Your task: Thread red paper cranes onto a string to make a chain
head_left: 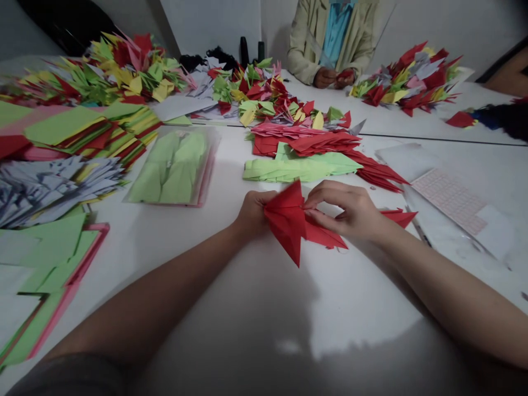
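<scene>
Both of my hands hold one folded red paper piece point(289, 223) just above the white table point(256, 308). My left hand point(252, 213) is closed behind its left side, fingers mostly hidden by the paper. My right hand point(350, 209) pinches the paper's middle crease with thumb and fingers. A red flap point(324, 235) sticks out under my right hand, and another folded red piece point(399, 216) lies just right of that hand.
Flat green folded sheets point(297, 168) and red ones point(313, 142) lie ahead. Stacks of coloured paper point(82, 135) and a plastic sleeve of green sheets point(175, 165) sit left. Heaps of folded paper figures point(406, 74) cover the far table, where another person's hands point(330, 77) work red paper.
</scene>
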`<move>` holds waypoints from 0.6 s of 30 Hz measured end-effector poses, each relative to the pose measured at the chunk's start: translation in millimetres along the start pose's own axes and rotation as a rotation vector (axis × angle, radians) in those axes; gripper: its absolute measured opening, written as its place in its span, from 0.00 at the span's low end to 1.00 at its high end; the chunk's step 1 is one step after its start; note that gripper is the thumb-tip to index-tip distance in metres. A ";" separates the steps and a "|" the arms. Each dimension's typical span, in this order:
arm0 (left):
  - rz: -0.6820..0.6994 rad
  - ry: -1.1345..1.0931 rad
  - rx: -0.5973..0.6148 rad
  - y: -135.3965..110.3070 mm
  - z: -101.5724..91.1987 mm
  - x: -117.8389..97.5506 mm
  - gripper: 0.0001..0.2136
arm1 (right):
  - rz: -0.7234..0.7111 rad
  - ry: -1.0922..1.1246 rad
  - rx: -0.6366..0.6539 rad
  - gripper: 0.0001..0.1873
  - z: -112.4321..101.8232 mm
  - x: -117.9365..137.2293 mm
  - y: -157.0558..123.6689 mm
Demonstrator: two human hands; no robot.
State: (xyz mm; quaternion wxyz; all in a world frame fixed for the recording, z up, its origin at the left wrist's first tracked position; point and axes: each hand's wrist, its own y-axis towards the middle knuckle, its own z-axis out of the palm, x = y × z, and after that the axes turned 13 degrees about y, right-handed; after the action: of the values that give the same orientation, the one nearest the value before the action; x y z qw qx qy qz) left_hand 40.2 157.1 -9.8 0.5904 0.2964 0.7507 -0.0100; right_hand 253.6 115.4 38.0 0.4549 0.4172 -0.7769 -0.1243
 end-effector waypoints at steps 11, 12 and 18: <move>-0.029 -0.005 0.052 0.1 -1.1 -2.9 0.14 | -0.047 -0.138 -0.010 0.07 7.0 2.4 -1.9; -0.013 0.024 0.044 -0.3 -1.3 -1.6 0.14 | -0.038 -0.156 -0.005 0.06 7.2 2.2 -2.0; 0.078 0.166 0.039 -4.9 -0.5 7.3 0.03 | 0.024 -0.180 0.017 0.03 6.3 -1.3 -3.2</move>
State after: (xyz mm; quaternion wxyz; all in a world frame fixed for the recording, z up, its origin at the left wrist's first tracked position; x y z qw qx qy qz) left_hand 36.7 156.5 -17.8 0.5204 0.3366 0.7845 0.0228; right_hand 250.6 113.2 31.9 0.3812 0.3988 -0.8206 -0.1493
